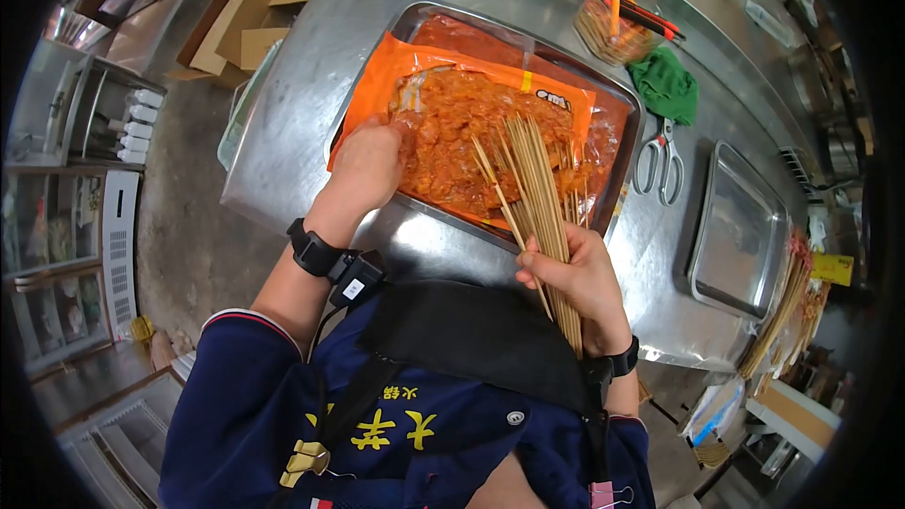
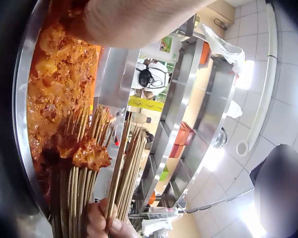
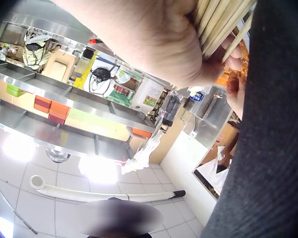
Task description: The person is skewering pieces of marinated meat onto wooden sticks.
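My left hand [image 1: 370,162] reaches into the left part of a heap of orange-red marinated meat [image 1: 443,146], its curled fingers holding some of it; the fingertips are partly hidden. The meat lies on an orange plastic bag [image 1: 363,94] in a metal tray [image 1: 633,123]. Near the tray's front right, my right hand [image 1: 580,273] grips a bundle of bamboo skewers [image 1: 537,174], thumb across them, their tips fanned out over the meat. Beside that bundle in the left wrist view, more skewers [image 2: 77,191] lie close together with a meat chunk [image 2: 91,154] on them.
Right of the tray are scissors [image 1: 660,165], a green cloth [image 1: 665,85] and a clear container [image 1: 613,28] with pens. Farther right lies a second metal tray [image 1: 740,226]. Cardboard boxes [image 1: 240,24] stand beyond the steel table's [image 1: 292,123] left side.
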Tool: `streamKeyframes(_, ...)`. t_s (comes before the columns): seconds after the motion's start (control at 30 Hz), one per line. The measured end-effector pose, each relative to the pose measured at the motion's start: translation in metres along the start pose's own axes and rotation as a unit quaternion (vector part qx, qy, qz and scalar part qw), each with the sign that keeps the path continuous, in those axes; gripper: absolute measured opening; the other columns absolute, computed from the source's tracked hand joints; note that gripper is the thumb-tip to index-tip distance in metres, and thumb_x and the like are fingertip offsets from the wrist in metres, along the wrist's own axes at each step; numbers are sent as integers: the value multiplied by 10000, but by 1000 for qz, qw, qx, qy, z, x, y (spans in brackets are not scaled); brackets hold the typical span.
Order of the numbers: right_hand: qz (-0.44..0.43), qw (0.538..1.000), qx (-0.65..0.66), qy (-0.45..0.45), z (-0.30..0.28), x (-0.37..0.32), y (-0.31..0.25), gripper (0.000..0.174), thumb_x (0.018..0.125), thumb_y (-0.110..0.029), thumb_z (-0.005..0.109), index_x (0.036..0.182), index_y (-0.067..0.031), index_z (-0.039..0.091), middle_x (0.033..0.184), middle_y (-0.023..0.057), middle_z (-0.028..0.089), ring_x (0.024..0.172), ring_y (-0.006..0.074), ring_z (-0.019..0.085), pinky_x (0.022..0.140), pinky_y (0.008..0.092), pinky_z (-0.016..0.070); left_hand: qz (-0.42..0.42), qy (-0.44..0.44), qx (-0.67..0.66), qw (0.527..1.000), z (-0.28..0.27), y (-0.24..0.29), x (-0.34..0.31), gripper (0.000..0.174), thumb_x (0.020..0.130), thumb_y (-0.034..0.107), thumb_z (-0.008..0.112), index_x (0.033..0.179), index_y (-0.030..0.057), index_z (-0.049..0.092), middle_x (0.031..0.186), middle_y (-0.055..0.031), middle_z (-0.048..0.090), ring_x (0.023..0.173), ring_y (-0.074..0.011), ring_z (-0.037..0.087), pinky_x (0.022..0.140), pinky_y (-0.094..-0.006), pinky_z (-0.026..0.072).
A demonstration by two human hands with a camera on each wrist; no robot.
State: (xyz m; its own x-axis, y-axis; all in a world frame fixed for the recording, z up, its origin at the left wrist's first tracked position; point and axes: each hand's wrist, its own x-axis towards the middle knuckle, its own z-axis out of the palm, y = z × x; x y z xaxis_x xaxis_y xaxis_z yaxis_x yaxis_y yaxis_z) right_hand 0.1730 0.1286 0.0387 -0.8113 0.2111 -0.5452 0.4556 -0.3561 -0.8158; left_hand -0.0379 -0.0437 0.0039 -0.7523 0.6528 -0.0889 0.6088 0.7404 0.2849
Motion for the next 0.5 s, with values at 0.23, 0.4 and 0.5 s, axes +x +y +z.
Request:
streamKeyframes(0.23, -6, 1000, -2, -5, 0, 2, 2, 74, 787, -18, 624, 842, 11, 583, 743, 30, 599, 632, 91, 601, 569, 198, 481, -6, -97, -143, 985, -4, -11, 3, 208, 738, 71, 611, 930, -9, 622, 895, -144, 634, 767, -271, 612, 696, -344, 482)
streamKeyframes(0.4, -13, 1000, -14, -15, 0, 3, 3, 82, 786, -30, 631, 843, 9, 586, 742, 27, 597, 631, 87, 600, 567, 197, 478, -55, -33, -574, 817, -18, 4, -6, 185, 841, 106, 558, 955, -31, 609, 786, -41, 611, 703, -104, 578, 639, -231, 464)
streamKeyframes(0.5, -20, 999, -19, -18, 0, 3, 3, 86, 784, -33, 635, 844, 9, 589, 741, 24, 596, 631, 85, 598, 565, 196, 476, -119, -78, -690, 710, -6, 10, -2, 169, 884, 161, 544, 905, 3, 599, 788, 5, 587, 678, -64, 529, 595, -203, 429)
